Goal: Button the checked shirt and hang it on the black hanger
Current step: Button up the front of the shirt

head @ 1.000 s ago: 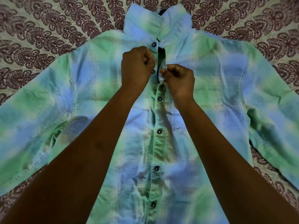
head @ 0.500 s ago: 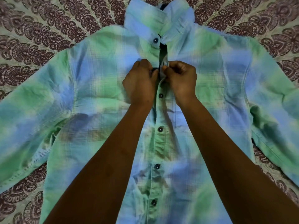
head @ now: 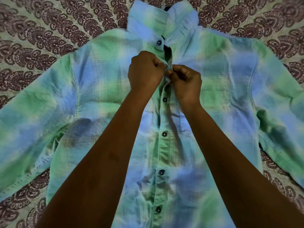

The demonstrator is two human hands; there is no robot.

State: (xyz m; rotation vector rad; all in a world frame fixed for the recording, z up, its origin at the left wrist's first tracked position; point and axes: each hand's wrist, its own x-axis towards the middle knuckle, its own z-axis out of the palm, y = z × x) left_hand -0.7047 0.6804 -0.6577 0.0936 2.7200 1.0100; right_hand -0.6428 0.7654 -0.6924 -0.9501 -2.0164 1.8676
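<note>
Since 1 second ago, the left hand (head: pixel 145 72) drops from beside the collar button (head: pixel 158 42) to the open part of the placket (head: pixel 169 69), closing up against the right hand (head: pixel 185 79). Half a second ago both sets of knuckles touch over the fabric; now the hands sit slightly apart, each pinching an edge, with a raised fold of cloth between them.

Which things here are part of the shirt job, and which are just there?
Part of the job:
checked shirt
left hand, pinching the shirt's front edge
right hand, pinching it too
collar button, not yet done up

Just there:
patterned bedsheet under the shirt
</note>
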